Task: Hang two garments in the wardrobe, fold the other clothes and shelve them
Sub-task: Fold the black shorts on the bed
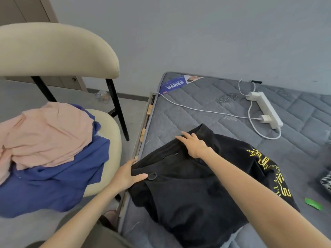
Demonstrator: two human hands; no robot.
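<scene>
grey quilted mattress (215,108) fills the scene, its stitched diamond padding soft and a bit grippy, and the black garment (188,185) lies spread on its near left part, with one edge right at the mattress's left rim. my left hand (129,174) grasps that edge at the rim, thumb laid on top and fingers behind the cloth, while my right hand (194,144) rests flat and released on the cloth further in, fingers straight and pressing it down. the fabric looks heavy and matte, with a small zip, a dark loop tab and a yellow print toward the mattress's right side. i judge the main risk is the rim: if i tug the edge unevenly, the limp cloth could slide off the mattress into the gap beside it, or the fold could come out skewed and bunched. a white cable (197,110) and a hard plastic power strip (265,108) lie toward the mattress's far side, apart from the garment, and a wide sweep could snag them. left of the mattress, a cream padded chair (53,51) carries a crumpled pink garment (46,133) on a blue garment (53,179) that hangs over the seat edge and might slip.
</scene>
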